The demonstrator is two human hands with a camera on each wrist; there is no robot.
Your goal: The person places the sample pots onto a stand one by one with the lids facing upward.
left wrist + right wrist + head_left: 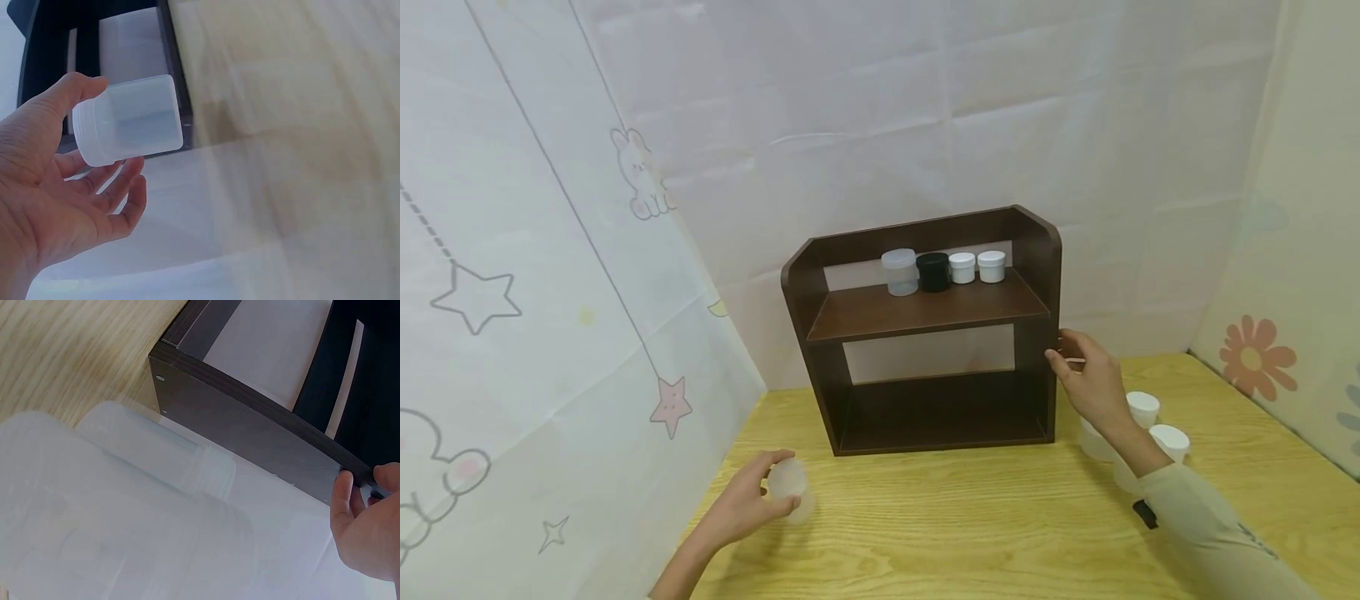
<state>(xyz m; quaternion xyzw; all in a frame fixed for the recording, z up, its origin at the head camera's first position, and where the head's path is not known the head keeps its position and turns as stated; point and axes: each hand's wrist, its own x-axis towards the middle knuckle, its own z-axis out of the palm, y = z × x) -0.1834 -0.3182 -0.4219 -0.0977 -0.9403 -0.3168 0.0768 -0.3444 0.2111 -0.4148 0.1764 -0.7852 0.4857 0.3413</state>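
At the front left, my left hand (741, 504) holds a translucent plastic jar (137, 119) by its lidded end, between thumb and fingers. The jar overlaps the table top in the head view; the left wrist view shows its smooth base turned away from the palm. My right hand (1097, 387) grips the right side panel of a dark brown two-tier shelf (925, 312), thumb near the front edge and fingertips against the outer face. On the upper tier stand a translucent jar (900, 273), a black jar (934, 273) and two small white jars (992, 267) in a row.
Right of the shelf, several translucent and white-lidded jars (1169, 442) stand on the wood-grain table (940, 517), partly behind my right forearm. Pale printed cloth walls (880, 108) enclose the table at the back and both sides.
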